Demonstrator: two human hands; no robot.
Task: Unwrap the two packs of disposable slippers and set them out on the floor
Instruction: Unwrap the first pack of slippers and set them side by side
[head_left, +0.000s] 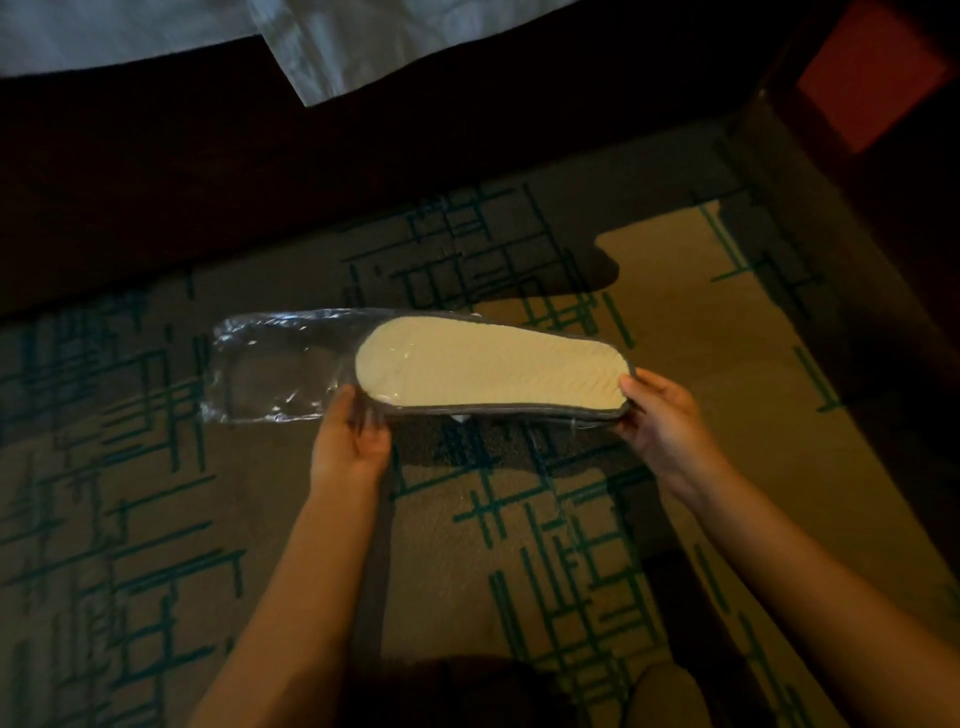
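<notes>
A pack of disposable slippers (493, 371) hangs level above the carpet, its cream sole facing up with a grey edge around it. Clear plastic wrap (270, 364) trails off its left end, empty and crumpled there. My left hand (353, 436) grips the wrap and the slipper's near edge at the middle of the pack. My right hand (660, 410) pinches the slippers' right end, thumb on top of the sole. Only this one pack is in view.
Beige carpet (675, 322) with dark green line patterns covers the floor. A dark bed base (260, 171) runs across the top, with white bedding (322, 47) hanging over it. Dark wooden furniture (883, 130) stands at the upper right.
</notes>
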